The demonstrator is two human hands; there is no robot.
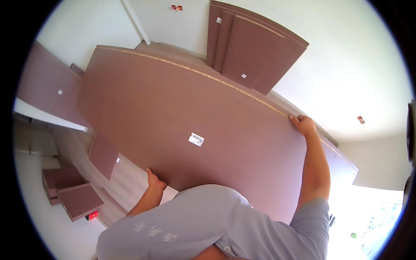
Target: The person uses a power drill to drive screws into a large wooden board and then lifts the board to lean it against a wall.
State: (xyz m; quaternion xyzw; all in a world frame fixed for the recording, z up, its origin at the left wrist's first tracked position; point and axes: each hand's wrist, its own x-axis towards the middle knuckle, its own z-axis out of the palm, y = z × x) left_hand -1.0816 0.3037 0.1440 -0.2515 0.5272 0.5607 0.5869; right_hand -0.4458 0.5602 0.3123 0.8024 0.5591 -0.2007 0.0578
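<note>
A large brown board (143, 104) with a raw chipboard edge spans the middle of the head view, tilted in front of my body. My right hand (304, 125) grips its upper long edge, the thumb on the near face and the fingers over the edge, partly hidden. Down at the lower edge, my left hand (156, 180) holds the board from below; its thumb shows and its fingers are hidden behind the panel. A white label (196, 139) is stuck on the board's face between my hands.
Several brown panels (255, 52) lean against the far wall. Another labelled panel (47, 86) stands at the left, near a white-edged piece (52, 115). Lower left are stacked brown boards (80, 200) and a small red box (92, 215). Bright light comes from the right.
</note>
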